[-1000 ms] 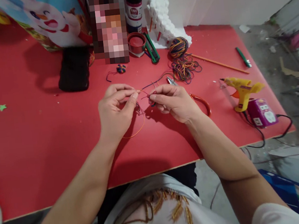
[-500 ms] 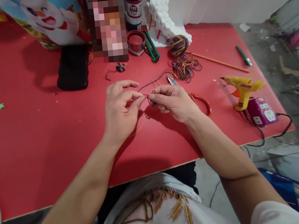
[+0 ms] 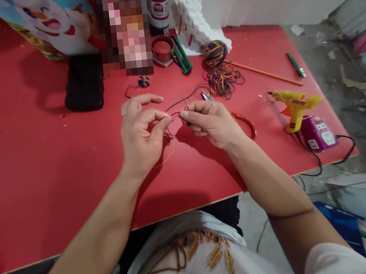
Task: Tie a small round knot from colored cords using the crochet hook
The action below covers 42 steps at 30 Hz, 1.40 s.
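Note:
Over the red table, my left hand pinches a thin multicoloured cord between thumb and forefinger. My right hand pinches the same cord a few centimetres to the right, fingers closed on it. A loop of the cord hangs under my left hand onto the table. The cord runs back toward a loose tangle and a wound ball of the same cord. Orange-handled scissors lie just behind my right hand, partly hidden by it.
A yellow glue gun and a purple power strip sit at the right edge. At the back stand a dark jar, a red lid, a green cutter, white foam, a black pouch, a wooden stick.
My hands have drawn closer together along the cord, my left forefinger now stretched out above the pinch. The view has shifted slightly.

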Available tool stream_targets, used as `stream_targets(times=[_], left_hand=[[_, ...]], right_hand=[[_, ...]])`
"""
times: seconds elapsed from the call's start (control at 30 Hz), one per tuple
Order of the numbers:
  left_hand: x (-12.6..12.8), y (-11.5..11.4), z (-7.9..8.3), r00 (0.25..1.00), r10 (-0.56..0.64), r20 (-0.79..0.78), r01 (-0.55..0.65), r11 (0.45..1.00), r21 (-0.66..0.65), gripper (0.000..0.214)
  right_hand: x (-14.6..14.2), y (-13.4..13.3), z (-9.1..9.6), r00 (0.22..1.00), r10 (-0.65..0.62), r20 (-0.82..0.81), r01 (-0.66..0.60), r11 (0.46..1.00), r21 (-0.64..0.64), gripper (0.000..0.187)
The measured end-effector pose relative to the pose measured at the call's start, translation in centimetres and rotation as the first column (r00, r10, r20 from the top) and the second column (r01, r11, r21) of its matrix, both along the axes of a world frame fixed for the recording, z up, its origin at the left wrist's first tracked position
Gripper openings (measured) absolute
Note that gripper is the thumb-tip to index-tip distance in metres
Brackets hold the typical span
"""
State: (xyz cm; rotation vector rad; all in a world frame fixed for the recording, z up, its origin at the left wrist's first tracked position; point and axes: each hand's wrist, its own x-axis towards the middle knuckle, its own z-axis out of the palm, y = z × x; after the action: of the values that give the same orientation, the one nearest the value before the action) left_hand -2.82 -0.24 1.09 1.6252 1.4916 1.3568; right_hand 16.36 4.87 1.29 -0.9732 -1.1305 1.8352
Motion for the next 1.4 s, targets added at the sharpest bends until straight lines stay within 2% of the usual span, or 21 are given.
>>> stream_targets(times=[0.37, 0.63, 0.8, 0.9, 0.97, 1.03, 1.1, 1.27, 1.4], left_hand=[[-0.1, 0.0, 0.2, 1.000, -0.001, -0.027, 0.002, 1.000, 0.024, 0.016], [-0.9, 0.2, -0.3, 0.992, -0.059, 0.110, 0.059, 0.998, 0.004, 0.017], [-1.6, 1.0, -0.6, 0.955, -0.046, 0.292, 0.055, 0.998, -0.025, 0.014], [-1.8, 1.3, -0.7, 0.949, -0.060, 0.309, 0.075, 0.997, -0.035, 0.013], [-1.5, 1.4, -0.6, 0.943, -0.025, 0.331, 0.040, 0.998, -0.038, 0.005], [-1.0, 1.2, -0.5, 0.927, 0.009, 0.376, 0.023, 0.997, -0.080, 0.011], [-0.4, 0.8, -0.2, 0.920, 0.021, 0.390, 0.033, 0.991, -0.131, 0.019], [0.5, 0.3, 0.4, 0.934, 0.005, 0.358, 0.071, 0.978, -0.197, 0.009], [0.6, 0.3, 0.6, 0.917, -0.009, 0.398, 0.106, 0.969, -0.222, 0.024]], right_hand=[[0.2, 0.0, 0.0, 0.999, -0.039, -0.009, 0.039, 0.999, 0.022, 0.047], [0.8, 0.5, 0.4, 0.995, -0.099, -0.015, 0.099, 0.995, 0.030, 0.047], [1.4, 0.8, 0.5, 0.985, -0.170, -0.027, 0.171, 0.984, 0.038, 0.038], [1.4, 0.8, 0.6, 0.975, -0.219, -0.031, 0.220, 0.975, 0.030, 0.032], [1.2, 0.7, 0.5, 0.982, -0.187, -0.033, 0.187, 0.982, 0.000, 0.033], [0.9, 0.6, 0.4, 0.989, -0.144, -0.039, 0.143, 0.990, -0.018, 0.037], [0.6, 0.4, 0.2, 0.991, -0.127, -0.040, 0.126, 0.992, -0.016, 0.038], [0.2, 0.0, 0.1, 0.997, -0.073, -0.023, 0.073, 0.997, -0.012, 0.036], [0.3, -0.1, 0.0, 0.999, 0.016, 0.029, -0.016, 1.000, 0.011, 0.033]])
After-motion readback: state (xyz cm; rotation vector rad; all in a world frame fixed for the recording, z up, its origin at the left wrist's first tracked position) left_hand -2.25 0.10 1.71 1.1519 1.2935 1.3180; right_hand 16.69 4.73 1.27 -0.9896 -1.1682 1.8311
